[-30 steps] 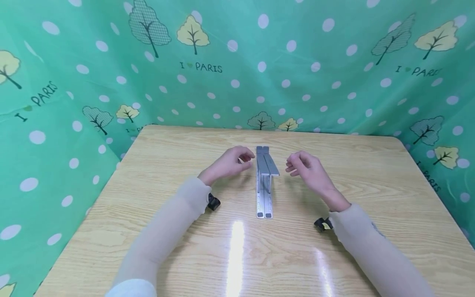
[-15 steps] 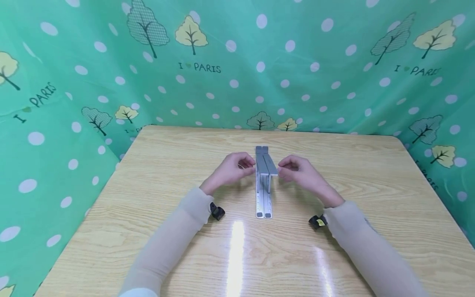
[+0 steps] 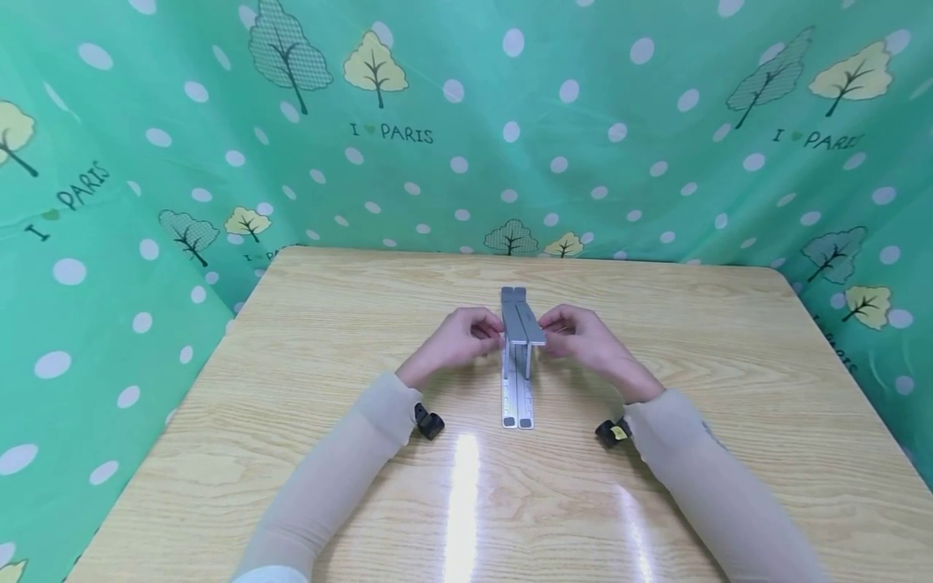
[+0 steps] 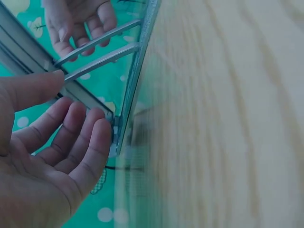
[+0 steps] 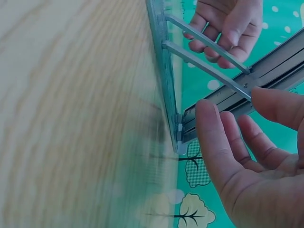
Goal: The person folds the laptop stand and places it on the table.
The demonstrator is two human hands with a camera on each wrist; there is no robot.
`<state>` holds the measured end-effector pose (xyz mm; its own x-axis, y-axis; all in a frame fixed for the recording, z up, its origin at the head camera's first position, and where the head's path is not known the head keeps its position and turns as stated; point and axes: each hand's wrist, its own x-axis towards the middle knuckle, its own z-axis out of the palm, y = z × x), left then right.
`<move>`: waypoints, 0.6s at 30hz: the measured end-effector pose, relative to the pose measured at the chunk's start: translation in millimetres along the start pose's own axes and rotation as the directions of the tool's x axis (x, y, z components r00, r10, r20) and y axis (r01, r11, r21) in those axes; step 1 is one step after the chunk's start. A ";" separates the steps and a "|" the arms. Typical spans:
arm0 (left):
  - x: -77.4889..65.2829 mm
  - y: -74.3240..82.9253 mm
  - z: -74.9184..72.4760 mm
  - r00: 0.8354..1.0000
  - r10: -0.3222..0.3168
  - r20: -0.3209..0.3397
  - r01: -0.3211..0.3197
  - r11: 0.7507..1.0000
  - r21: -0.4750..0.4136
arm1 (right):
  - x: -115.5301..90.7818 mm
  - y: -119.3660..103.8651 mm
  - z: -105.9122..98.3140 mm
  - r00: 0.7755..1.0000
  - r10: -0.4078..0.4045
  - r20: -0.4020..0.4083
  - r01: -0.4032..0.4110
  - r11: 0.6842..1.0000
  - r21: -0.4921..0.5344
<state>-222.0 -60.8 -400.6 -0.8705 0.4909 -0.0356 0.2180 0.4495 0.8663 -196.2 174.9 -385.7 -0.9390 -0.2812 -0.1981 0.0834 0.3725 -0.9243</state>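
A folding silver metal laptop stand stands on the table, its narrow upper arms raised on two slanted struts above the base rails. On its left side is my left hand, fingers loosely bent, with the thumb tip by a strut and fingertips at the arm's side. My right hand mirrors it on the right, thumb by the strut's end and fingertips along the arm. Fingertips look to be at the metal's surface; neither hand plainly wraps round it. The upper arms partly hide the fingertips in the head view.
The wooden table has a bright light reflection in front of the stand. A green dotted curtain with printed trees hangs behind the table and at both sides. Small black wrist cameras sit under the sleeves.
Both hands have moved inward to the stand, the right one further, from a clear gap to beside its upper arms. The stand has kept its shape and place.
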 end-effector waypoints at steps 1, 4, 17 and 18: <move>0.0 -0.2 0.7 1.000 0.004 0.003 -0.004 1.000 -0.002 | 0.4 -0.2 0.5 1.000 0.004 0.000 -0.004 1.000 -0.001; -0.4 0.2 2.5 1.000 0.012 0.006 -0.012 1.000 -0.008 | 2.0 -0.6 2.2 1.000 0.012 -0.001 -0.012 1.000 0.005; -0.9 1.6 8.0 1.000 0.001 -0.015 -0.001 0.999 -0.033 | 6.8 -0.7 9.7 1.000 0.010 -0.008 -0.011 0.995 -0.103; -0.7 1.6 8.5 1.000 -0.002 -0.012 0.001 0.999 -0.040 | 6.5 -0.7 10.3 1.000 0.005 -0.006 -0.006 0.995 -0.101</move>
<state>-217.2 -54.0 -403.4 -0.8762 0.4810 -0.0312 0.1988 0.4197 0.8856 -198.9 163.7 -389.7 -0.9404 -0.2743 -0.2010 0.0548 0.4612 -0.8856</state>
